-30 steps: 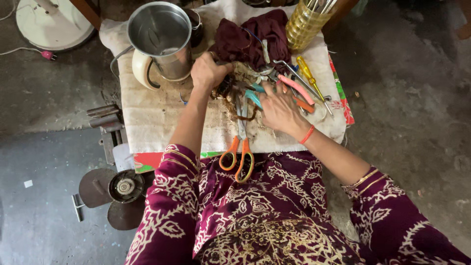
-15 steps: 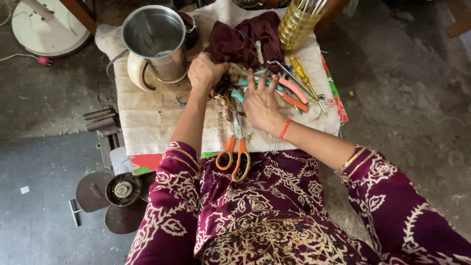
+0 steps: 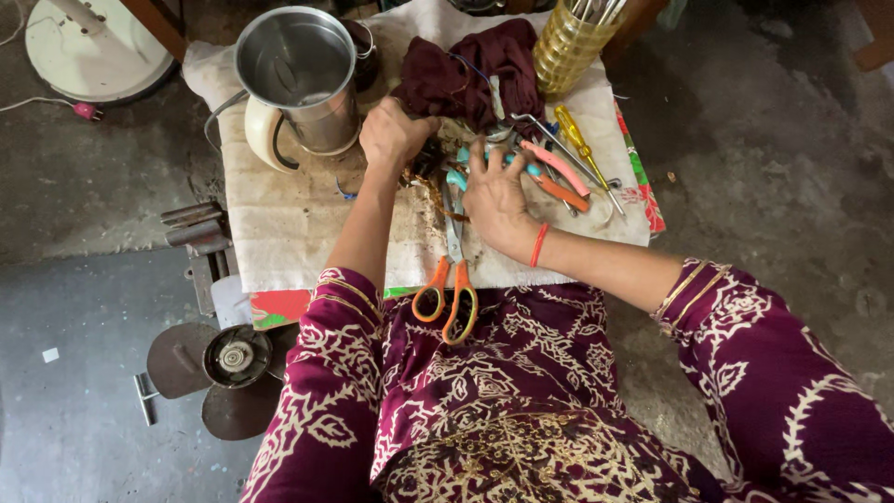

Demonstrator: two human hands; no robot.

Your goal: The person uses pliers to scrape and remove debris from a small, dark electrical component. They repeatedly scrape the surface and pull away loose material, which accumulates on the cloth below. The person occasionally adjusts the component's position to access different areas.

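Observation:
My left hand [image 3: 396, 133] is curled into a fist over a dark small object beside the maroon cloth [image 3: 473, 76]; what it grips is hidden. My right hand [image 3: 496, 194] lies flat with fingers spread on a pile of hand tools [image 3: 549, 168] with pink, teal and orange handles. Orange-handled scissors [image 3: 449, 284] lie at the near edge of the white table cover [image 3: 298, 224], just below my right hand. A yellow-handled screwdriver [image 3: 575, 135] rests to the right of the tools.
A steel jug with a cream handle [image 3: 298, 79] stands at the back left of the small table. A yellow ribbed holder [image 3: 570, 42] with metal tools stands at the back right. A fan base [image 3: 84, 47] and metal parts [image 3: 228, 359] sit on the concrete floor.
My right hand has slid left, from the orange and pink handles to the teal ones. My left fist stays by the cloth. The view has shifted slightly.

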